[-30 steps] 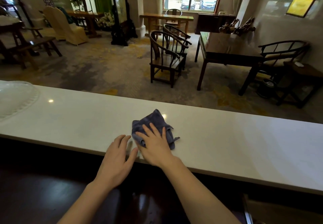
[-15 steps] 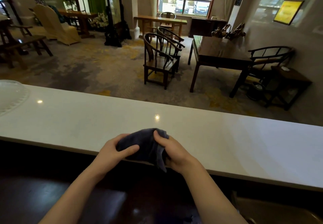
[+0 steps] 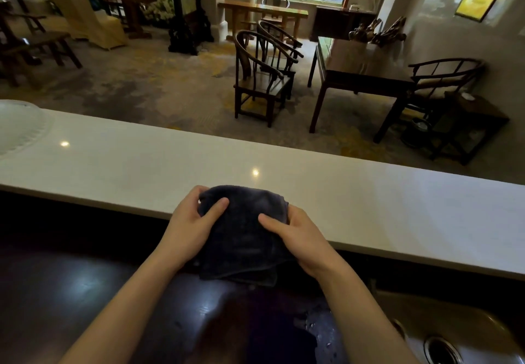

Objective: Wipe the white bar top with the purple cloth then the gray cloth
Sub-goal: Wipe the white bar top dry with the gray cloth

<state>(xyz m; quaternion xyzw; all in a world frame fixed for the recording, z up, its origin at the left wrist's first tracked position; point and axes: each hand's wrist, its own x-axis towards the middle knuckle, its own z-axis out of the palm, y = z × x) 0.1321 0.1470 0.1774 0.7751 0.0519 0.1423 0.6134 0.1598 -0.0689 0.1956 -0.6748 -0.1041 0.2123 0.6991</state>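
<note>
A dark purple-grey cloth [image 3: 244, 238] hangs between both hands at the near edge of the white bar top [image 3: 369, 201], lifted off the surface and spread flat. My left hand [image 3: 193, 221] pinches its upper left side, thumb on top. My right hand [image 3: 298, 236] grips its right side, thumb across the front. The lower part of the cloth droops over the dark lower counter [image 3: 85, 292]. I see only this one cloth.
A white dish [image 3: 20, 128] sits on the far left of the bar top. A metal sink [image 3: 454, 341] with a drain lies at the lower right. Beyond the bar are wooden chairs [image 3: 261, 77] and a dark table [image 3: 358, 68].
The cloth lay on the bar top under my right hand a second ago. Both hands have since picked it up, drawn it toward me and spread it out between them.
</note>
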